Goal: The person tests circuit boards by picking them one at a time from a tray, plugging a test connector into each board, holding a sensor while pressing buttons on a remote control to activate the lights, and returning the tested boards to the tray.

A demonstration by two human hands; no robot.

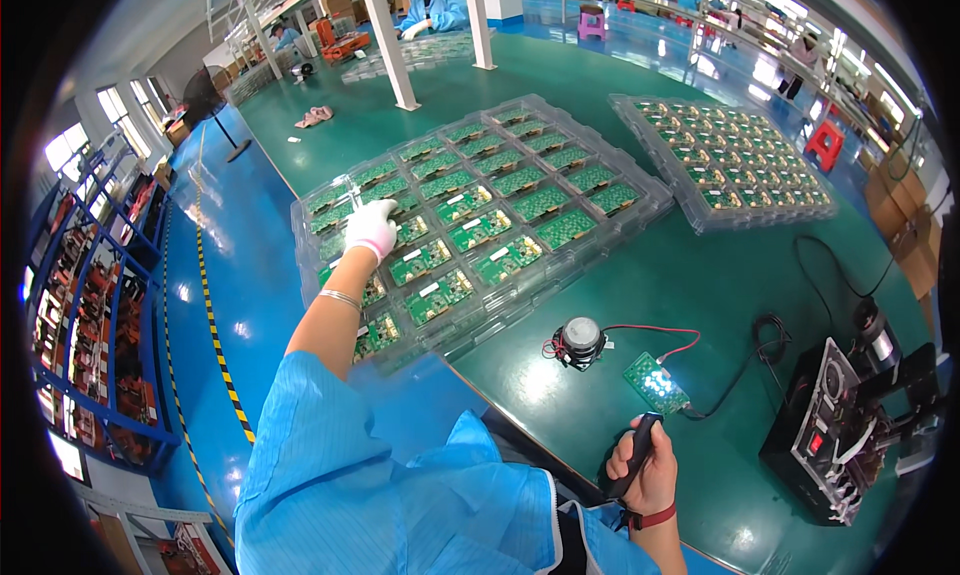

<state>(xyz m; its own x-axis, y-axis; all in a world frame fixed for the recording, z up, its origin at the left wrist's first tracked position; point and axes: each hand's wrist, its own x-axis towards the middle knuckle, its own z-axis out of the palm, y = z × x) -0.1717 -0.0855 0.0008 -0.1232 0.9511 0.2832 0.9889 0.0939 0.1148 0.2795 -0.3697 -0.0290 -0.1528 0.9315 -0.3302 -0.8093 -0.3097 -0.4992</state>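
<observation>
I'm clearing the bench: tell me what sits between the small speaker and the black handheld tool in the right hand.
In the head view, a lit green circuit board lies on the green table between the speaker and the black tool held in the right hand, joined to the speaker by red wire.

A white knitted cloth glove covers the left hand (371, 227), which rests on clear, glossy plastic trays (480, 215) of matt green circuit boards (505, 260). The bare right hand (645, 465) grips a smooth black plastic handle (637, 445). The green tabletop (640, 285) is smooth and faintly shiny. The blue sleeve (330, 455) is thin, crinkled cloth.
</observation>
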